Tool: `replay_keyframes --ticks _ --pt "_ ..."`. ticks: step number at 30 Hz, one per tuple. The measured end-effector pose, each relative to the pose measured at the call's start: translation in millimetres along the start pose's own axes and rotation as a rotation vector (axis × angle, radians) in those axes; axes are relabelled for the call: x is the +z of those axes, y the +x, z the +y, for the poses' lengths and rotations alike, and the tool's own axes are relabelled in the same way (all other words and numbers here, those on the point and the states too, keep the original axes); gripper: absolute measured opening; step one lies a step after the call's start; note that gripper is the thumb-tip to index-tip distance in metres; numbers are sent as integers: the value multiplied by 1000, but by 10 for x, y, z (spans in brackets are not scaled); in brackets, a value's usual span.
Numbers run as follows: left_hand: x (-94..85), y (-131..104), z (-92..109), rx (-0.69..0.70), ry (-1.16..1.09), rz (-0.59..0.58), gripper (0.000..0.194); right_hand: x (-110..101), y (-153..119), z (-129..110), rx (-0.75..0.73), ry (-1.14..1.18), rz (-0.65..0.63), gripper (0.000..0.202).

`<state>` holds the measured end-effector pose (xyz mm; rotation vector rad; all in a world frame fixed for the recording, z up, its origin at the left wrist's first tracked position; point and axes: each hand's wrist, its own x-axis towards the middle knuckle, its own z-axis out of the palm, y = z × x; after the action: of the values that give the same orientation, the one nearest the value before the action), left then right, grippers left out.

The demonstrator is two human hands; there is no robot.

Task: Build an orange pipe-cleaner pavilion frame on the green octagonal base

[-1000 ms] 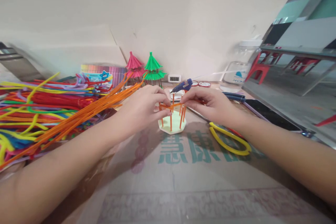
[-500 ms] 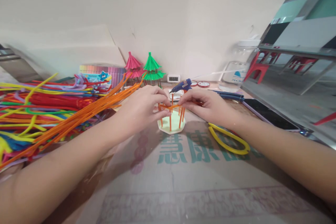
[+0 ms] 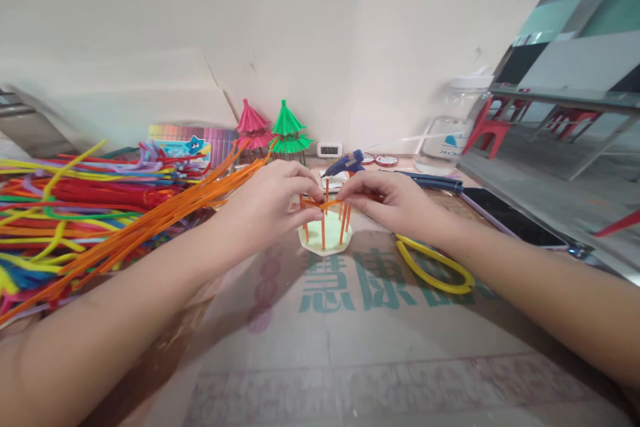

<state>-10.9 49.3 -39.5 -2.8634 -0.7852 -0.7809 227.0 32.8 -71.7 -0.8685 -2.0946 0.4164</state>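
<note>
A pale green, many-sided base (image 3: 332,245) lies on the table with several upright orange posts (image 3: 323,232) around its edge. An orange strip (image 3: 330,203) runs across near the tops of the posts. My left hand (image 3: 285,197) pinches the strip at its left part, thumb and fingers beside the posts. From the right, my right hand (image 3: 383,199) pinches the strip's other end between thumb and forefinger. Just behind the base rests a blue glue gun (image 3: 346,164), its nozzle pointing left.
Colourful pipe cleaners (image 3: 90,193) with a long orange bundle (image 3: 170,210) cover the left side. Pink (image 3: 252,125) and green (image 3: 290,128) roofed models, a small clock (image 3: 329,149) and a bottle (image 3: 450,127) stand behind. A yellow loop (image 3: 435,273) and a phone (image 3: 510,217) lie right.
The whole view has shifted very slightly. Both hands keep about the same hold on the orange strip.
</note>
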Motion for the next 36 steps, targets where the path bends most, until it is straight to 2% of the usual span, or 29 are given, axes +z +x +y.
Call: replay_keyframes --ticks 5,10,15,24,36 --pt "-22 9 -33 23 -10 13 15 15 5 6 1 0 11 15" --pt "-26 14 24 -50 -73 13 23 28 1 9 -5 -7 1 15" --pt "-9 13 83 -71 -48 13 22 -23 -3 -28 -16 -21 -36 14" --pt "6 8 57 -52 -22 23 22 -111 10 30 -165 -141 -59 8" --pt "4 10 28 -51 -18 1 23 -68 16 34 -115 -180 -65 5"
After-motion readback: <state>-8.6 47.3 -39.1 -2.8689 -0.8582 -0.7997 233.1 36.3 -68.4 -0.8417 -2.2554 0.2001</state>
